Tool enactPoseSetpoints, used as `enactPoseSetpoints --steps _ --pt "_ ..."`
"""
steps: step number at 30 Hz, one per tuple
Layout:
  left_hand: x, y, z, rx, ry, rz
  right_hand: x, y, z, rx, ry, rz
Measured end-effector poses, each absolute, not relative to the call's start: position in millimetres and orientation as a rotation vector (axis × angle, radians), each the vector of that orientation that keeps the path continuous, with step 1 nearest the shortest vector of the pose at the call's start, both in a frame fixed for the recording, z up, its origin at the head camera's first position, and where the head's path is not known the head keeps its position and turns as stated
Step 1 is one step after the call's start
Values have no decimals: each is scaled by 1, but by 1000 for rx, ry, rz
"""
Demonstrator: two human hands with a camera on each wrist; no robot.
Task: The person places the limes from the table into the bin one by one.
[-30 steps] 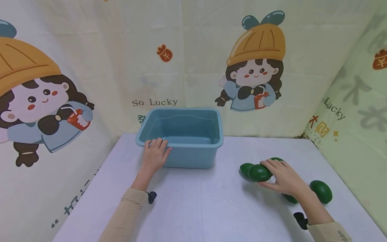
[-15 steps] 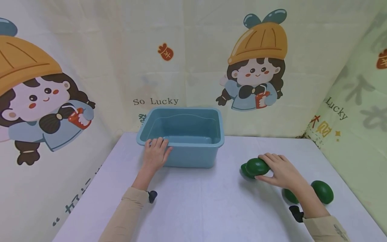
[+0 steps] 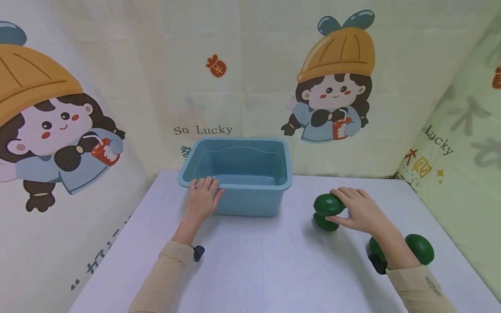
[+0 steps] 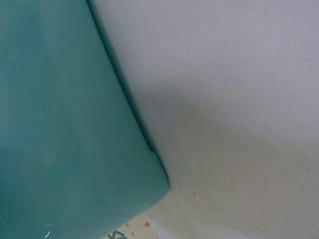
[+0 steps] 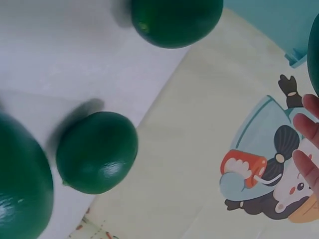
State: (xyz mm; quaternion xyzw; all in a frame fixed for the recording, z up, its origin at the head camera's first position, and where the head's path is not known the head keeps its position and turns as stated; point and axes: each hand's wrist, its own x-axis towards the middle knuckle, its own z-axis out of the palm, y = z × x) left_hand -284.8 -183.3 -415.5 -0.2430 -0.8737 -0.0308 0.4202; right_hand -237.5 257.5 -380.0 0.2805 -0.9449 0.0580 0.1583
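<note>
In the head view, my right hand (image 3: 362,211) grips a smooth dark green oval fruit (image 3: 328,204), raised above the table with thumb below and fingers on top. Right under it is a second such fruit (image 3: 325,222). My left hand (image 3: 201,200) holds the near rim of a blue plastic tub (image 3: 250,202), its fingers hooked over the edge. The right wrist view catches the held fruit (image 5: 314,55) only at its edge, beside my fingertips (image 5: 306,127). The left wrist view has the tub's side wall (image 4: 65,124) but no hand.
Two more green fruits, one (image 3: 420,248) beside my right forearm and one (image 3: 376,248) partly behind it, lie on the white-covered table (image 3: 254,261). In the right wrist view a fruit (image 5: 97,152) sits near the table's edge. Printed cloth (image 3: 258,100) hangs behind.
My right hand has lifted the green fruit and moved slightly left, so it now hangs over the other one. My left hand stays on the tub's rim.
</note>
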Motion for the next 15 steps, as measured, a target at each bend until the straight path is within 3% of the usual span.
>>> enactPoseSetpoints --steps 15 --pt "-285 -183 -415 -607 -2199 -92 -248 243 -369 813 -2687 145"
